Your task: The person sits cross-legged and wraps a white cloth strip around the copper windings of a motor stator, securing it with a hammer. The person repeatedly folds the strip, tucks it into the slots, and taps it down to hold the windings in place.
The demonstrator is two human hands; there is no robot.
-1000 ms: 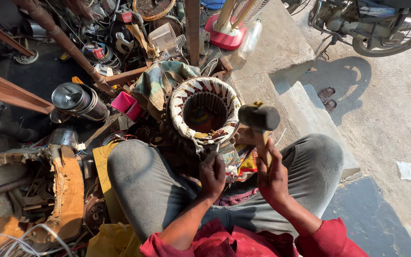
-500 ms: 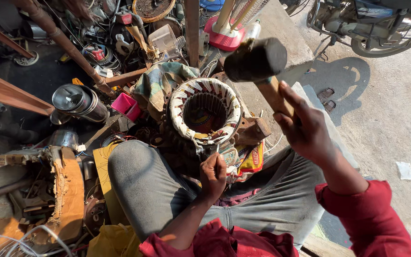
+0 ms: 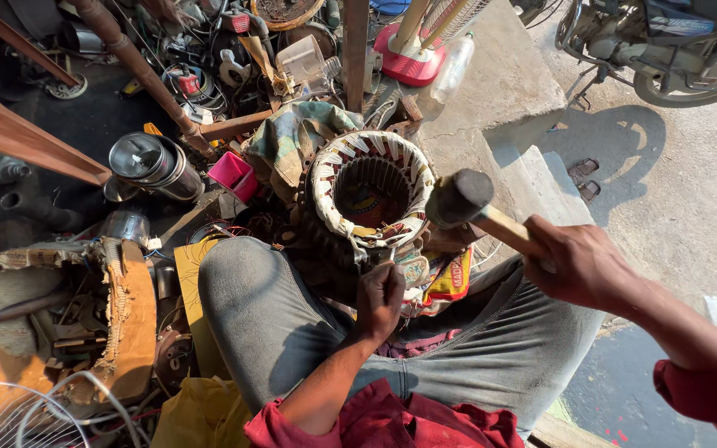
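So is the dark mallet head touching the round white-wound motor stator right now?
Cannot tell. In the head view the mallet head overlaps the stator's right rim, hiding any gap; the right hand holds its wooden handle.

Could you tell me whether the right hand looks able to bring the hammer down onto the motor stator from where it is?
Probably yes: the right hand holds the hammer just beside the stator, nothing between.
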